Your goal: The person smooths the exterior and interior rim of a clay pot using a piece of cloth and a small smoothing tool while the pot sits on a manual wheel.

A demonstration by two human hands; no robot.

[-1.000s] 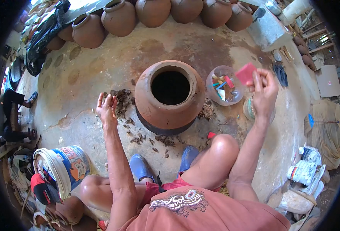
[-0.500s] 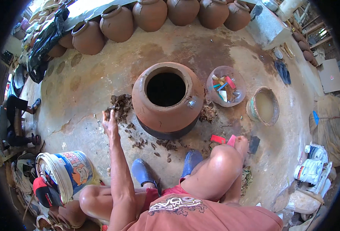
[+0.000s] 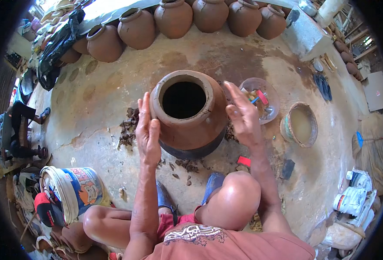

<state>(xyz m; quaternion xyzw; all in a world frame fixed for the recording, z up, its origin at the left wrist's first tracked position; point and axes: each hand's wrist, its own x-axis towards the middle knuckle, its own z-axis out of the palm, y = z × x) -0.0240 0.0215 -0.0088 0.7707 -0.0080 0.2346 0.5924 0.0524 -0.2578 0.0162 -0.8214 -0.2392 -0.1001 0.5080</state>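
A round brown clay pot (image 3: pixel 191 134) with a wide open mouth stands on a dark round base (image 3: pixel 196 151) in front of my knees. My left hand (image 3: pixel 149 136) is at the pot's left side, fingers stretched out and thumb raised. On the other side my right hand (image 3: pixel 244 116) is held flat with its fingers extended, and it holds nothing. Whether either palm touches the wall I cannot tell. Dark clay scraps (image 3: pixel 129 129) lie beside the pot to the left. A red flat piece (image 3: pixel 244 161) rests on the floor near my right forearm.
Behind my right hand is a clear plastic tub (image 3: pixel 271 113) of small tools. A bucket of murky water (image 3: pixel 286 130) stands farther right, near a dark block (image 3: pixel 288 169). Several clay pots (image 3: pixel 174 19) line the back. A white bucket (image 3: pixel 84 186) lies tipped at left. Another person's legs (image 3: pixel 24 130) show far left.
My left hand has moved right to the pot's side. My right hand has risen from the floor by the pink piece to the pot's right side, letting that piece go. The view has shifted slightly.
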